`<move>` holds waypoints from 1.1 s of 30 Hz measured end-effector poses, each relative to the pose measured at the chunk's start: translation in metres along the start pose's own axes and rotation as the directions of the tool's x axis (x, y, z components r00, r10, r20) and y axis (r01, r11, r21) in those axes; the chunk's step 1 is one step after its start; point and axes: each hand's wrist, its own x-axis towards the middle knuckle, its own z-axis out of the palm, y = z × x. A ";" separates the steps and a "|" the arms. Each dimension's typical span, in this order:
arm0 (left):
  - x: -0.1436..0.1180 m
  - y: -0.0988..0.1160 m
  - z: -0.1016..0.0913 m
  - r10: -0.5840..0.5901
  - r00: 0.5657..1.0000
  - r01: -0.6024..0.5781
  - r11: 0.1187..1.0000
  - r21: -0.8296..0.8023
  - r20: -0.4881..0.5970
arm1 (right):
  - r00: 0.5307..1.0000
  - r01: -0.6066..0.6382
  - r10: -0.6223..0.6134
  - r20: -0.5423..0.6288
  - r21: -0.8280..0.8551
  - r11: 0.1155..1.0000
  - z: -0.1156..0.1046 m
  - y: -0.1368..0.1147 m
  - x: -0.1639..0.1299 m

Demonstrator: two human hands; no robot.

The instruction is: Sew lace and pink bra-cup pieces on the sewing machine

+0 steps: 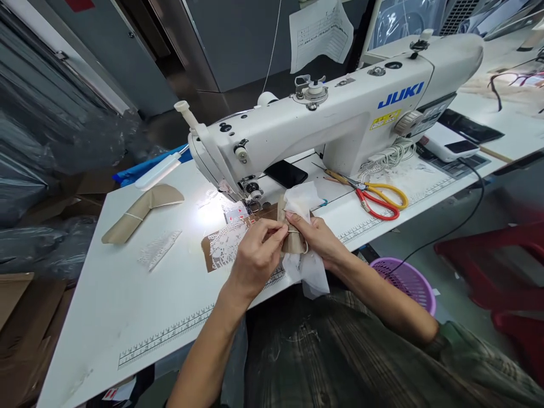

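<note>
In front of the sewing machine [297, 124], both hands meet over a small tan bundle [293, 245] with a thin pale band around it. My left hand [257, 255] is closed, thumb and forefinger pinched at the band. My right hand [321, 238] grips the bundle together with thin white fabric [314, 275], its thumb pressing from above. Beside my left hand, white lace [225, 246] lies over brown material near the needle. How the bundle's layers fold is hidden by my fingers.
At the left lie a bent tan piece [142, 215] with a band and a lace scrap [159, 249]. Scissors with yellow and red handles [378, 198] and a black phone [285, 174] rest near the machine. A purple basket [408, 283] stands below the table's edge.
</note>
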 end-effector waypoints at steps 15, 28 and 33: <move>-0.034 0.021 0.005 -0.329 0.939 0.342 0.920 -0.193 0.096 | 0.950 0.237 -0.235 -0.204 -0.014 0.971 -0.028 -0.035 0.033; -0.007 0.021 0.034 -0.683 0.633 0.584 0.111 -0.804 0.366 | 0.933 0.216 0.047 0.356 -0.661 0.719 -0.040 -0.034 0.017; -0.011 0.028 0.041 -0.715 0.579 0.562 0.001 -0.827 0.393 | 0.896 0.341 -0.023 0.444 -0.654 0.675 -0.034 -0.031 0.004</move>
